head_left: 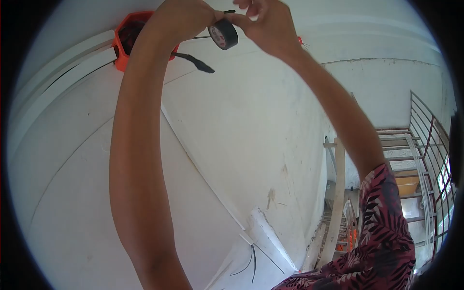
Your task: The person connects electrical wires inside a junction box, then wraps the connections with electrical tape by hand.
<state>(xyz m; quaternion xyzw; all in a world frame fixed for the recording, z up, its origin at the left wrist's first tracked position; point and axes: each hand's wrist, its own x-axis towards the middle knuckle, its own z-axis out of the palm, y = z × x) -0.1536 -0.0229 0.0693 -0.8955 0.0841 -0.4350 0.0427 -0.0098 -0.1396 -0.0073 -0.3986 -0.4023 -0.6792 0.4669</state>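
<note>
A roll of black electrical tape [224,36] hangs between my two hands near the top of the view. My left hand [186,20] pinches at the roll's upper edge, with a short black end [229,11] showing just above the fingertips. From the other side, my right hand [270,29] presses its thumb and finger to the tape, its other fingers raised and partly cut off. Behind my left forearm is an orange junction box [120,58] with dark wires inside. A black-wrapped wire end [199,64] sticks out of it, and a thin wire runs behind the roll.
White conduits [72,65] lead to the box along the wall [227,125]. Lower down, several loose black wires [253,263] protrude. To the right stand a wooden plank [337,193] and a metal railing [427,130]. A small red item [300,40] sits behind my right wrist.
</note>
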